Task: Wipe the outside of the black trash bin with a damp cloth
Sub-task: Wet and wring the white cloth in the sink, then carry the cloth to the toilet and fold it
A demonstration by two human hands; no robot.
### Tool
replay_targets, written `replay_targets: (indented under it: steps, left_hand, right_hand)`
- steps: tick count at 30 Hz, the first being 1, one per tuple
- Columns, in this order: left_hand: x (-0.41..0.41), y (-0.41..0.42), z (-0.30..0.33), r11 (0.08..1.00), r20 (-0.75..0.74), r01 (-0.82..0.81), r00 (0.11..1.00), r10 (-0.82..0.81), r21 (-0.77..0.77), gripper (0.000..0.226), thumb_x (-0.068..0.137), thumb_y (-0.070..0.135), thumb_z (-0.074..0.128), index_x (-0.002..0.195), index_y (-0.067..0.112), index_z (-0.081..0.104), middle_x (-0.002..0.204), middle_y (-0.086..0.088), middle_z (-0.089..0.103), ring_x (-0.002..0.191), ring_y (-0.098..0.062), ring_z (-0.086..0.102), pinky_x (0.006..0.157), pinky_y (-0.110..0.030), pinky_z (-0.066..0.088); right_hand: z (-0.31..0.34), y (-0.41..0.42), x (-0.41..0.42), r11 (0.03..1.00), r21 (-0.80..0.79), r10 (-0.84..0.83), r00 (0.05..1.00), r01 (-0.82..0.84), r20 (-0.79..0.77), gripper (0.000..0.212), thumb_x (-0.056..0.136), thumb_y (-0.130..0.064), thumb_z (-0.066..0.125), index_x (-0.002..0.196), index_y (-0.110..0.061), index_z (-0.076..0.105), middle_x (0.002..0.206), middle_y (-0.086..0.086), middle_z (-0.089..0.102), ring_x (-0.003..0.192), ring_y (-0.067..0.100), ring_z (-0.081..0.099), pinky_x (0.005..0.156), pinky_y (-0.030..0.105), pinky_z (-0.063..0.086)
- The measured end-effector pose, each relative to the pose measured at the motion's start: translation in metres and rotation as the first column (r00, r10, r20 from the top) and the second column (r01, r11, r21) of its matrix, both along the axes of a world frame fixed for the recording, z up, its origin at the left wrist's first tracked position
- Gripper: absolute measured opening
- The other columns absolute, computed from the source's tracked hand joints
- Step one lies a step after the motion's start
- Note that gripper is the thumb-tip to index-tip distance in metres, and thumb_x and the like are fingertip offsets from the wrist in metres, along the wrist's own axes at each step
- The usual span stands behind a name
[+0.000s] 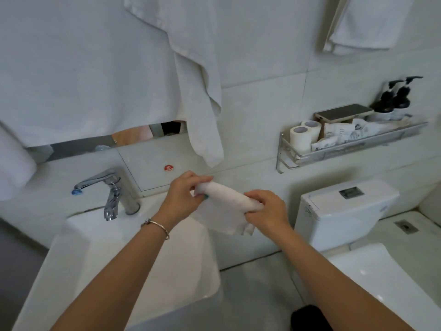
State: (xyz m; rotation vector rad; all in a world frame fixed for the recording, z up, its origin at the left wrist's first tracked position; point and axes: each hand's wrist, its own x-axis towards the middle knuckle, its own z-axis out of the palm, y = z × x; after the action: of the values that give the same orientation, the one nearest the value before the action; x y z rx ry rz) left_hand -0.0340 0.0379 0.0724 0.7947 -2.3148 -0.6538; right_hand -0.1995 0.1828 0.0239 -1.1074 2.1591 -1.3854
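White cloth (226, 199), soft and wet, sits rolled between my fingers: left hand (183, 194) and right hand (267, 209) curl around its ends. Bin (307, 317) waits below my right fingers.

Soft even light, faint shadows, slight blur, wide-angle bending at edges

Metal wall shelf (334, 152) with toilet rolls (301, 137), sachets (338, 137), phone (343, 112) (atop them), pump bottles (393, 101).
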Motion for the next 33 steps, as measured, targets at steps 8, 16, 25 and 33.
replay_targets:
  steps: [8, 16, 25, 33]
  left_hand:
    - [-0.037, 0.074, 0.018, 0.997, 0.026, -0.078, 0.997, 0.079, -0.01, 0.046, 0.066, 0.006, 0.084, 0.108, 0.021, 0.072, 0.095, 0.004, 0.062, 0.083, -0.011, 0.057, 0.076, -0.01, 0.042]
    - [-0.078, 0.136, 0.022, 0.876, -0.241, -0.005, 0.961, 0.138, 0.483, 0.03, 0.073, 0.012, 0.082, 0.098, 0.022, 0.07, 0.088, 0.002, 0.067, 0.064, 0.003, 0.063, 0.063, -0.012, 0.05]
    - [-0.13, 0.144, 0.016, 0.824, -0.32, 0.19, 0.947, -0.01, 0.534, 0.041, 0.073, -0.005, 0.076, 0.1, 0.024, 0.067, 0.069, 0.006, 0.041, 0.049, 0.001, 0.049, 0.058, -0.012, 0.043]
    - [-0.19, 0.114, 0.026, 0.915, -0.185, 0.268, 0.958, -0.219, 0.301, 0.058, 0.057, 0.01, 0.09, 0.111, 0.019, 0.071, 0.058, 0.01, 0.043, 0.044, 0.001, 0.038, 0.052, -0.008, 0.033]
  right_hand:
    - [0.039, 0.056, -0.039, 0.989, 0.117, 0.108, 0.98, -0.09, -0.165, 0.083, 0.051, -0.032, 0.094, 0.125, -0.024, 0.059, 0.132, -0.005, 0.039, 0.104, 0.0, 0.041, 0.09, 0.011, 0.029]
    - [0.048, 0.096, -0.092, 0.998, -0.027, 0.056, 0.977, -0.063, -0.206, 0.073, 0.051, -0.012, 0.094, 0.119, -0.021, 0.066, 0.136, 0.001, 0.046, 0.089, -0.004, 0.057, 0.093, 0.009, 0.042]
    - [0.066, 0.128, -0.138, 0.988, -0.154, -0.022, 0.991, 0.001, -0.134, 0.098, 0.056, 0.005, 0.088, 0.134, -0.038, 0.048, 0.142, -0.009, 0.033, 0.091, 0.002, 0.062, 0.075, 0.006, 0.049]
    - [0.075, 0.141, -0.172, 0.985, 0.0, -0.164, 0.935, 0.173, -0.315, 0.064, 0.057, -0.001, 0.089, 0.112, -0.026, 0.068, 0.152, -0.001, 0.032, 0.094, -0.007, 0.058, 0.081, -0.006, 0.033]
